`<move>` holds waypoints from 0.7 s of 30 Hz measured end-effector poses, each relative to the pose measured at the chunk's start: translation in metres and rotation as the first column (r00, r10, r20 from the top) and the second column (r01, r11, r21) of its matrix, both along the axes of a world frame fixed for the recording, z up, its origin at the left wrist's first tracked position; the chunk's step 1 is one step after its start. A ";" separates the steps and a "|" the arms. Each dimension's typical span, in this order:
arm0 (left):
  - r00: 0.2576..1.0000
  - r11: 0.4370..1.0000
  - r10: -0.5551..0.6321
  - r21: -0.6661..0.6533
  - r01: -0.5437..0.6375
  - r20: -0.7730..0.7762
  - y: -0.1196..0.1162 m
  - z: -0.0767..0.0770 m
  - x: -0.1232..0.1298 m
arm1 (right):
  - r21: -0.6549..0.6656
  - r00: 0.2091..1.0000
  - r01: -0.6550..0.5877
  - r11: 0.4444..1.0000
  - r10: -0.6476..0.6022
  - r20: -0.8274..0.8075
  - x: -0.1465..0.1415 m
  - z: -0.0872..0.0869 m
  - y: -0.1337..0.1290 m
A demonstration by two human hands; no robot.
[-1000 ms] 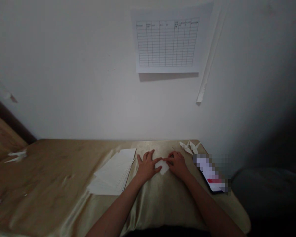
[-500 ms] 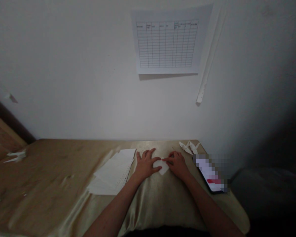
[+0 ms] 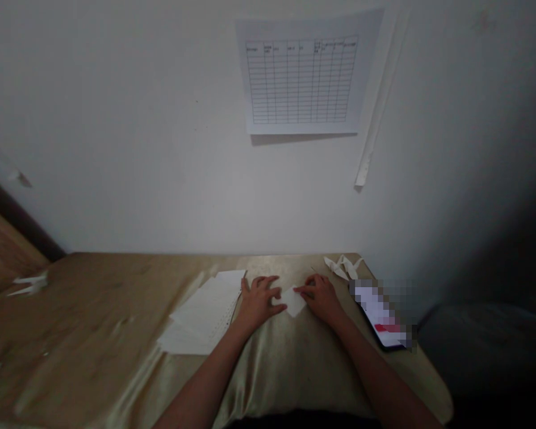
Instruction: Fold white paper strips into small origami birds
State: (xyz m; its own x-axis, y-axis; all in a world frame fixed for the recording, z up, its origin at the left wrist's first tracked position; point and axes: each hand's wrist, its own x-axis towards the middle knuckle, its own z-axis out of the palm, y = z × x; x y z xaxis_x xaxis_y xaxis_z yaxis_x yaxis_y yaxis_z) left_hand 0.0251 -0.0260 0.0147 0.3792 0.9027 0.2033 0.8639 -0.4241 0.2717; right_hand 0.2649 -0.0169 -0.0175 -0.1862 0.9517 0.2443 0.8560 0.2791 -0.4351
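Paper [image 3: 294, 305] partly under right hand [image 3: 320, 298].

A pale wall [image 3: 138, 167] rose behind a table [image 3: 435, 396] draped in glossy brownish-gold cloth [image 3: 102, 316]. A sheet [image 3: 301, 83] printed with a ruled grid hung on the wall; a whitish strip [image 3: 379, 119] slanted downward beside it. At far left stood a brown, wood-coloured panel [image 3: 4, 247]. Lighting was dim; the lower right lay in shadow.

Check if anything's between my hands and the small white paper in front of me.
Nothing visible stands in the way. The right hand touches the small white paper; the left hand is just beside it. The larger sheets lie to the left, the phone to the right.
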 end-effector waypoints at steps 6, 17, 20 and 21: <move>0.999 0.999 0.040 -0.035 -0.039 0.032 0.000 -0.003 0.002 | 0.016 1.000 -0.007 1.000 0.008 -0.026 0.000 -0.004 0.000; 0.999 0.995 0.047 -0.091 -0.047 0.000 0.000 -0.007 0.016 | 0.011 0.998 0.039 0.999 -0.039 0.048 -0.007 0.001 0.001; 0.999 0.996 0.037 -0.080 -0.040 -0.040 0.001 -0.011 0.019 | 0.021 0.996 0.040 0.999 -0.041 0.084 -0.011 0.001 0.000; 0.998 0.997 0.038 -0.072 -0.041 -0.052 0.001 -0.013 0.020 | 0.026 0.994 0.040 0.999 -0.043 0.099 -0.011 0.000 0.000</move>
